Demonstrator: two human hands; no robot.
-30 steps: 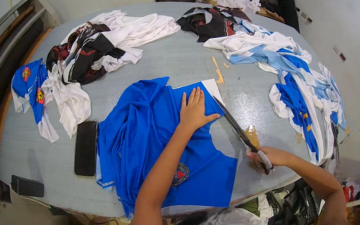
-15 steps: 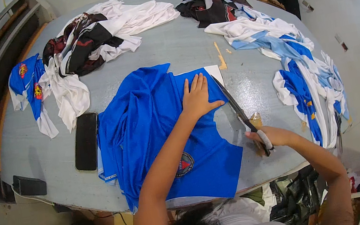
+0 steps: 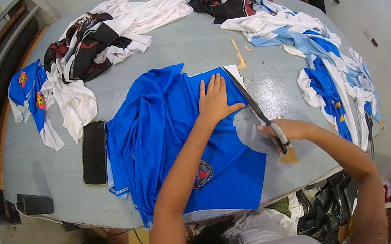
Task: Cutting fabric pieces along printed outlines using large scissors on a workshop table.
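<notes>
A piece of blue jersey fabric (image 3: 234, 167) with a round emblem (image 3: 203, 173) lies spread and partly bunched at the middle of the table. My left hand (image 3: 214, 100) rests flat on its upper right part, fingers stretched and thumb out to the right. White material (image 3: 234, 72) shows from under the fabric's far right corner. In my right hand (image 3: 291, 129) is a pair of long dark scissors (image 3: 253, 104) with wrapped handles. Their blades lie along the fabric's right edge, tips near the far corner; how far apart the blades are is hard to tell.
A black phone (image 3: 95, 153) lies left of the fabric, and a dark box (image 3: 35, 203) with a cable sits at the table's left edge. Heaps of white and black cloth (image 3: 94, 40) lie far left, white and blue cloth (image 3: 317, 45) along the right. Brown tape (image 3: 239, 55) sticks to the table (image 3: 183, 46).
My right hand and the scissors have moved forward and slightly left along the fabric's edge, the tips now at its far corner. My left hand stays flat in place. The view has shifted slightly.
</notes>
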